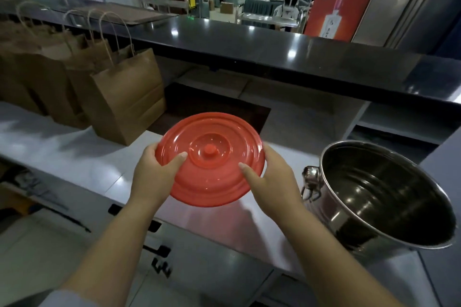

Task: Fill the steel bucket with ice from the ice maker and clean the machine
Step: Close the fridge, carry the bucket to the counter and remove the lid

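Head view: both hands' grips, left (152, 172) and right (269, 177), hold round ridged red plastic lid (212, 159).

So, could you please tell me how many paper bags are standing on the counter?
3 clearly show: one nearest the red lid, one behind it, one at far left. More may be hidden among them.

Fingers of both hands hidden under the red lid (210, 158); steel bucket's (389, 197) base out of sight.
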`<action>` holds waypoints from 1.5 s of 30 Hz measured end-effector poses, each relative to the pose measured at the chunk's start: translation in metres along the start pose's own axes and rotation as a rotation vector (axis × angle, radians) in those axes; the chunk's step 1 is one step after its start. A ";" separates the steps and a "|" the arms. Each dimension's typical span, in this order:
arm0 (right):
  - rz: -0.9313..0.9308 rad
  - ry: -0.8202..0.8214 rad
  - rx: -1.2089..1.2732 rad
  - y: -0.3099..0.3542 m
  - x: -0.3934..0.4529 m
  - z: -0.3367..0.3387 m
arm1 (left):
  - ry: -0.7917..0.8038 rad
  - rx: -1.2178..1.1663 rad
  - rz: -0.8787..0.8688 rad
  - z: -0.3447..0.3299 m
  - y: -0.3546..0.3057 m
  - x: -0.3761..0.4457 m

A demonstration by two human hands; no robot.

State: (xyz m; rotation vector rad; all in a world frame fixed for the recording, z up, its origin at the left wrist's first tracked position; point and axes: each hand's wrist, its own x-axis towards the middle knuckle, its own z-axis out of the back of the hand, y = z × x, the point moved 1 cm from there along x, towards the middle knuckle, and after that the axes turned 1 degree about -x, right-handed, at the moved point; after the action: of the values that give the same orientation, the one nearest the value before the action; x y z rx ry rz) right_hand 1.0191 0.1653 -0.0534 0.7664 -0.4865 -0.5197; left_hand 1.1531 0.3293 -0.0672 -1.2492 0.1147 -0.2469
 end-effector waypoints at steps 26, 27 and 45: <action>-0.291 0.133 -0.117 -0.093 0.020 -0.068 | 0.096 0.456 0.213 -0.051 0.075 0.023; -0.292 0.140 -0.121 -0.094 0.021 -0.069 | 0.096 0.462 0.216 -0.052 0.076 0.023; -0.174 0.077 -0.076 -0.069 0.006 -0.057 | 0.030 0.292 0.173 -0.035 0.070 0.004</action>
State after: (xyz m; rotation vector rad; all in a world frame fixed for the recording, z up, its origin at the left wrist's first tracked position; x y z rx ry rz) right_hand 1.0392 0.1490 -0.1389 0.7571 -0.3286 -0.6647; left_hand 1.1583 0.3166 -0.1445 -0.9392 0.2047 -0.1266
